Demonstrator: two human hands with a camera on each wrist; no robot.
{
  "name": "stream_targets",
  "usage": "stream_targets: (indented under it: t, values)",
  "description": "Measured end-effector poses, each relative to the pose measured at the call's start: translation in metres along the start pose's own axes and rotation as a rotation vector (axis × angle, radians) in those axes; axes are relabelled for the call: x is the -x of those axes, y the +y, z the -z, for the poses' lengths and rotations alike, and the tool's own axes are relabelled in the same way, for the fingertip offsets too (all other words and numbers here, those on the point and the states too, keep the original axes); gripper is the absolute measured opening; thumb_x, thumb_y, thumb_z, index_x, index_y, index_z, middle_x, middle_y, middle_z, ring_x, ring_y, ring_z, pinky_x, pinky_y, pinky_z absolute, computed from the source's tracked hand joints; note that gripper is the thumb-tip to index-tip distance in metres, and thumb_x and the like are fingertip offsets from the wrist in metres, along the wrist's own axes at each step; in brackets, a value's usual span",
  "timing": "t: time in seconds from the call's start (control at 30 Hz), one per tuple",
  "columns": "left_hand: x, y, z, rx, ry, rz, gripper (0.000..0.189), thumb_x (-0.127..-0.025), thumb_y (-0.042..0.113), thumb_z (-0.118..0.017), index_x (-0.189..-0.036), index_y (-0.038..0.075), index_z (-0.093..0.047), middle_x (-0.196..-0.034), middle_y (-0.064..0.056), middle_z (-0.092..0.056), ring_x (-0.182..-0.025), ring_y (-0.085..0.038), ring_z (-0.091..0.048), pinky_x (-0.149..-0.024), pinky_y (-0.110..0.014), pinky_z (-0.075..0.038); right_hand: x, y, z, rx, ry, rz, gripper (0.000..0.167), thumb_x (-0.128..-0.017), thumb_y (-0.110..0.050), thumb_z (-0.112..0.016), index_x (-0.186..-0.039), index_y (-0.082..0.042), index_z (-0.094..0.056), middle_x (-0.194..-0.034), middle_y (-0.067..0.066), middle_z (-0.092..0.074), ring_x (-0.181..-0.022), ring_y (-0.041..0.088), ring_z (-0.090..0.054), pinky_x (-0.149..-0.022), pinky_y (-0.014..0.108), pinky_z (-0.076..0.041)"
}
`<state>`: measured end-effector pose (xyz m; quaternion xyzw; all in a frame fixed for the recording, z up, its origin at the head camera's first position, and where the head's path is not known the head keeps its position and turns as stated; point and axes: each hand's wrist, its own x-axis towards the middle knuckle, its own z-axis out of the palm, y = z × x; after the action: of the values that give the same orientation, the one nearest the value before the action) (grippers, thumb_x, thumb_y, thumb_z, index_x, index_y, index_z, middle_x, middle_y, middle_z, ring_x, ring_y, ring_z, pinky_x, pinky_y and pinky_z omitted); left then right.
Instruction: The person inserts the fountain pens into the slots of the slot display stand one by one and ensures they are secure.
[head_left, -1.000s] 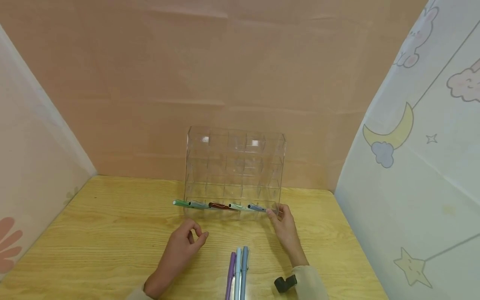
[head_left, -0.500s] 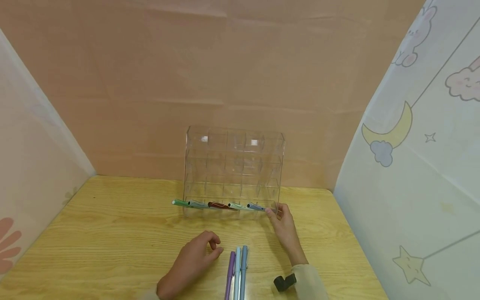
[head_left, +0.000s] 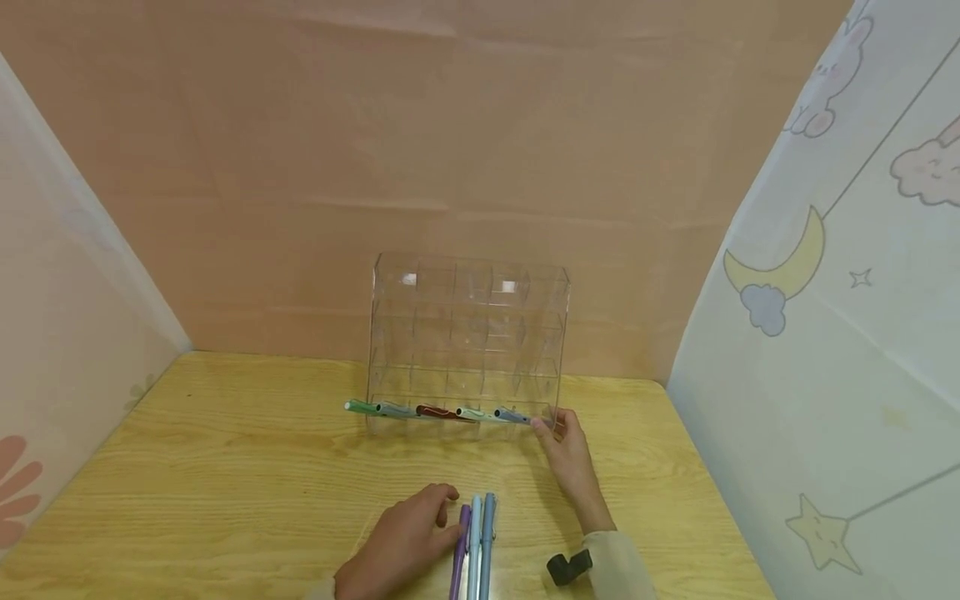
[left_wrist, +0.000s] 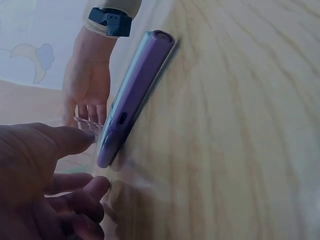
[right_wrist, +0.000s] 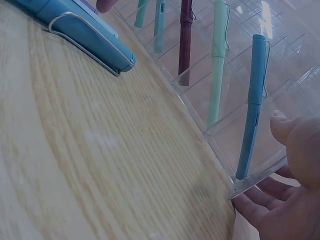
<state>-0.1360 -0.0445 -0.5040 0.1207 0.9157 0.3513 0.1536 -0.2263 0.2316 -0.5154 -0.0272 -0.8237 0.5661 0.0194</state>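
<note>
My left hand (head_left: 408,533) is at the left side of a purple pen (head_left: 460,554), thumb and forefinger apart around its near tip in the left wrist view. Alongside lie a light blue pen (head_left: 475,542) and a blue pen (head_left: 489,533). My right hand (head_left: 572,460) grips the lower right side of a clear acrylic pen rack (head_left: 467,350), thumb in front and fingers behind. Along its bottom row sit a green pen (head_left: 362,406), a grey-blue pen (head_left: 397,409), a dark red pen (head_left: 437,412), a pale green pen (head_left: 472,413) and another blue pen (right_wrist: 252,100).
The wooden table (head_left: 225,467) meets an orange-brown backdrop (head_left: 300,208) behind the rack. White patterned sheets (head_left: 825,375) hang at both sides. A black wrist camera (head_left: 568,568) sits at the right sleeve.
My left hand has moved right and toward me, from in front of the rack to beside the purple pen. The right hand stays on the rack, which has not visibly shifted.
</note>
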Motion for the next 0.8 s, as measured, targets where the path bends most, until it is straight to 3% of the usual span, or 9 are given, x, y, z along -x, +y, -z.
stream_targets:
  t: [0.23, 0.53, 0.8]
  values:
    - [-0.0034, 0.0017, -0.0055, -0.013, -0.051, 0.037, 0.051, -0.095, 0.045, -0.079, -0.132, 0.012, -0.066, -0.087, 0.006, -0.055, -0.068, -0.011, -0.049, -0.059, -0.027, -0.037, 0.0004, 0.0014, -0.0012, -0.002, -0.002, -0.003, 0.066, -0.107, -0.041, -0.064, -0.149, 0.004, -0.041, -0.154, 0.030, -0.050, -0.146, 0.052, -0.051, -0.118, 0.060, -0.047]
    - [-0.0037, 0.0021, -0.0059, -0.072, -0.049, -0.013, 0.044, -0.096, 0.038, -0.075, -0.135, 0.019, -0.068, -0.086, 0.009, -0.054, -0.073, -0.007, -0.049, -0.062, -0.027, -0.036, 0.0013, 0.0004, -0.0002, -0.006, 0.003, 0.010, 0.065, -0.108, -0.042, -0.063, -0.149, 0.004, -0.041, -0.154, 0.031, -0.049, -0.146, 0.054, -0.050, -0.117, 0.062, -0.047]
    - [-0.0022, 0.0030, -0.0049, -0.081, -0.033, -0.051, 0.032, -0.095, 0.029, -0.072, -0.124, 0.017, -0.070, -0.087, 0.011, -0.057, -0.074, -0.007, -0.050, -0.064, -0.027, -0.039, 0.0017, -0.0008, -0.0012, -0.008, 0.003, 0.004, 0.065, -0.108, -0.041, -0.063, -0.150, 0.003, -0.041, -0.155, 0.031, -0.049, -0.146, 0.053, -0.049, -0.116, 0.062, -0.047]
